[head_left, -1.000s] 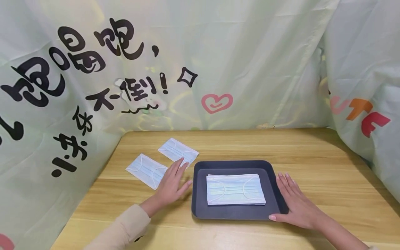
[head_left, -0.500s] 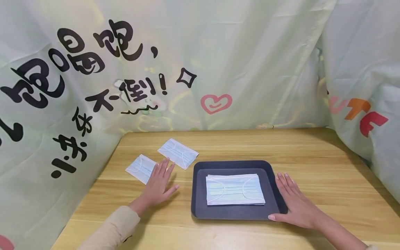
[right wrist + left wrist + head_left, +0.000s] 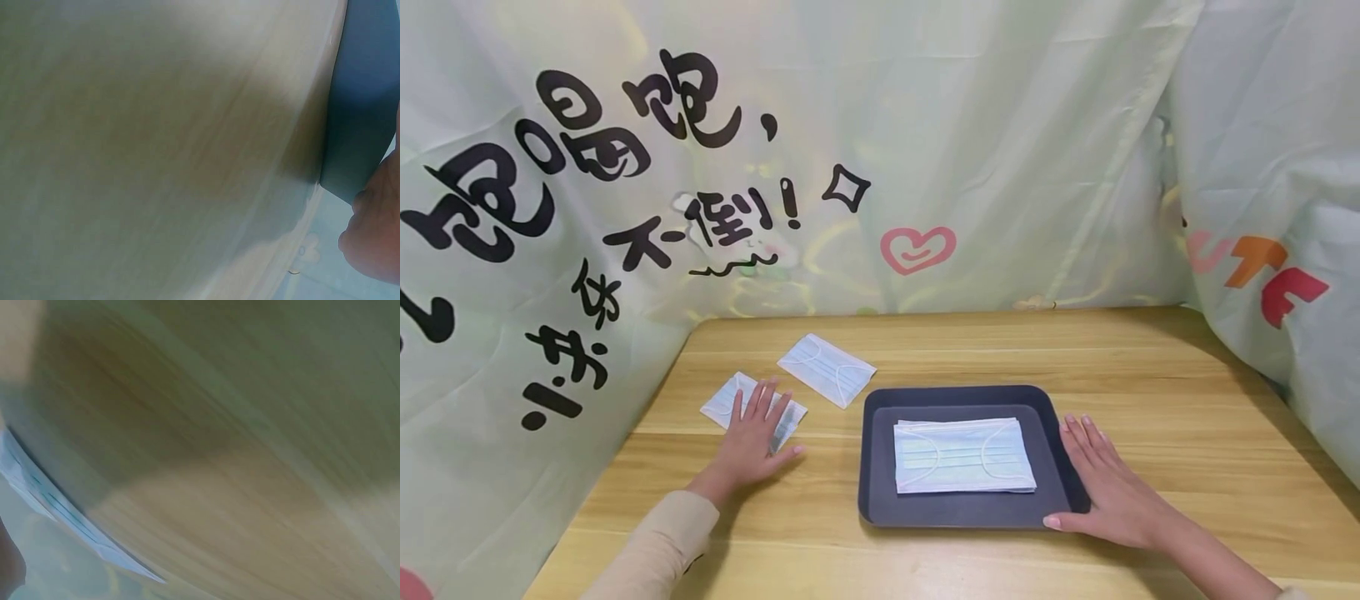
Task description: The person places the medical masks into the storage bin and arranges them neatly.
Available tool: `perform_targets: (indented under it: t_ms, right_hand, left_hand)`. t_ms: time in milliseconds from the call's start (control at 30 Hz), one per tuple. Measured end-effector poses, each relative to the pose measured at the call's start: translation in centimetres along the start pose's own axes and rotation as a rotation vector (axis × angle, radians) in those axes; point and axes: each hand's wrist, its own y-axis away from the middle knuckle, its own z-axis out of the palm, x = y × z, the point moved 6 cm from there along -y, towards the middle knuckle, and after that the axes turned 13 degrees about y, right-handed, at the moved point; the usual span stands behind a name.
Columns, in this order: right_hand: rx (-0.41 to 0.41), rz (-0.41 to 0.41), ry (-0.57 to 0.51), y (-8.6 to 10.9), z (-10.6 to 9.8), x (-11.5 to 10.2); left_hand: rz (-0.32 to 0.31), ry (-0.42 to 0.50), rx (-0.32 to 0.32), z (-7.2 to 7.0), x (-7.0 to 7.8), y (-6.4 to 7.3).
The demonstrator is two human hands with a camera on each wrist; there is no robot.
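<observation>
In the head view my left hand [image 3: 748,442] lies over a light-blue face mask [image 3: 721,398], fingers straight and spread, covering its middle. Behind it, a second face mask [image 3: 827,369] lies flat and slanted. A neat stack of face masks [image 3: 962,456] sits inside a dark grey tray [image 3: 880,508]. My right hand [image 3: 1112,496] rests along the tray's right side with straight fingers, the thumb at its front corner. Only an edge of a face mask [image 3: 69,515] shows in the left wrist view. The right wrist view has the tray's side wall [image 3: 362,94] beside the hand.
All of this is on a light wooden table [image 3: 970,562]. A pale printed curtain [image 3: 1000,167] with dark lettering hangs behind and along both sides of it.
My left hand has moved left, from between the two loose masks to over the nearer-left one, uncovering the farther mask. My right hand and the tray have stayed in place.
</observation>
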Motion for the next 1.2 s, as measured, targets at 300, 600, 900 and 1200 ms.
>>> perform_targets:
  t_ms: [300, 600, 900, 1200]
  right_hand:
    - [0.016, -0.008, 0.004, 0.0, 0.1, -0.1]
    - [0.006, -0.002, 0.014, 0.2, 0.2, -0.1]
    - [-0.001, 0.004, 0.015, 0.2, 0.2, 0.1]
    - [0.003, -0.004, 0.012, 0.0, 0.0, 0.1]
  left_hand:
    - [-0.107, -0.047, -0.003, -0.5, -3.0, 0.1]
    - [-0.309, 0.018, -0.017, -1.2, -6.6, 0.3]
    - [-0.514, 0.045, -0.021, -1.8, -9.3, 1.1]
    - [-0.584, 0.078, 0.03, -2.6, -10.1, 0.3]
